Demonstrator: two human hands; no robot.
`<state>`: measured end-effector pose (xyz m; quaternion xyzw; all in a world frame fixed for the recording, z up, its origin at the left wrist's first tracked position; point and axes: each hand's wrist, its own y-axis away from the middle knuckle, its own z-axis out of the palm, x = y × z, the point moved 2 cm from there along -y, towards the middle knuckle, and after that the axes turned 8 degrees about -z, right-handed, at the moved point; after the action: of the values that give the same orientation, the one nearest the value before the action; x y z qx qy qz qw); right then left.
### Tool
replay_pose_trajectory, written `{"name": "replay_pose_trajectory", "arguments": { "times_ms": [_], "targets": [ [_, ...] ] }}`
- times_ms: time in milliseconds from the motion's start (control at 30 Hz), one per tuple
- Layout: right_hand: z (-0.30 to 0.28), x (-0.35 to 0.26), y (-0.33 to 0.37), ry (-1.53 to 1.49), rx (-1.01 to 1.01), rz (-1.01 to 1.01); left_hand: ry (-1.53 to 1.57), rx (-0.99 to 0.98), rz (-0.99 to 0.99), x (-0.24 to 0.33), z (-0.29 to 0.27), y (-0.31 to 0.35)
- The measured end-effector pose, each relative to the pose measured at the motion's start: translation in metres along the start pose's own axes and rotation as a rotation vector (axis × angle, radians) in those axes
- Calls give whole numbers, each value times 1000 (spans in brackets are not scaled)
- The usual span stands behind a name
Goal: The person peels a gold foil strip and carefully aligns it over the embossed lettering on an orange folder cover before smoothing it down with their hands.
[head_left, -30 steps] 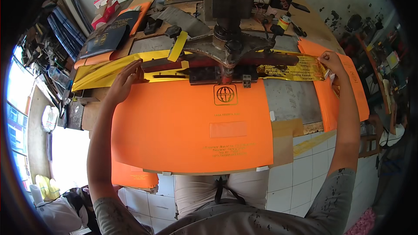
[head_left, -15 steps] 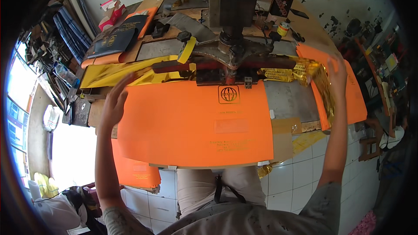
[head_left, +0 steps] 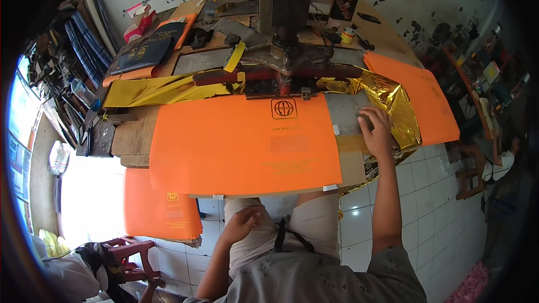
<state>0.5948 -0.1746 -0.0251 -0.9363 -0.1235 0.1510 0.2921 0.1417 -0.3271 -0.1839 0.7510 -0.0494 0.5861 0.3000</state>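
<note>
In front of me a large orange sheet (head_left: 241, 146) lies flat under the edge of a hand press (head_left: 281, 67), with a dark round emblem and gold lettering toward its right side. My left hand (head_left: 244, 224) hovers over my lap below the sheet's near edge, fingers loosely bent and holding nothing. To the right of the sheet, my right hand (head_left: 376, 129) is above the grey metal plate (head_left: 345, 109), thumb and fingers apart. Beside it, crumpled gold foil (head_left: 401, 112) runs out from under the press and drapes over the table's edge.
Another stack of orange sheets (head_left: 435, 101) lies at the right, and more printed ones (head_left: 163, 207) sit low at the left. Dark blue folders (head_left: 146, 53) rest at the back left. A red stool (head_left: 132, 258) stands on the tiled floor. Another person (head_left: 499, 165) is at the far right.
My left hand has come away from the sheet's left edge down to my lap. My right hand has left the foil and moved inward. The foil now spreads wider at the right.
</note>
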Motion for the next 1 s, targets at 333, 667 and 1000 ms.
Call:
{"name": "replay_pose_trajectory", "arguments": {
  "times_ms": [333,667,1000],
  "targets": [
    [7,-1,-8,28,-154,-92,27,-52,-89,-37,17,-25],
    [51,-1,-55,51,-399,28,174,-22,-101,-44,17,-24],
    [56,-5,-64,-27,-294,11,104,5,-78,-49,13,-24]
  ]
}}
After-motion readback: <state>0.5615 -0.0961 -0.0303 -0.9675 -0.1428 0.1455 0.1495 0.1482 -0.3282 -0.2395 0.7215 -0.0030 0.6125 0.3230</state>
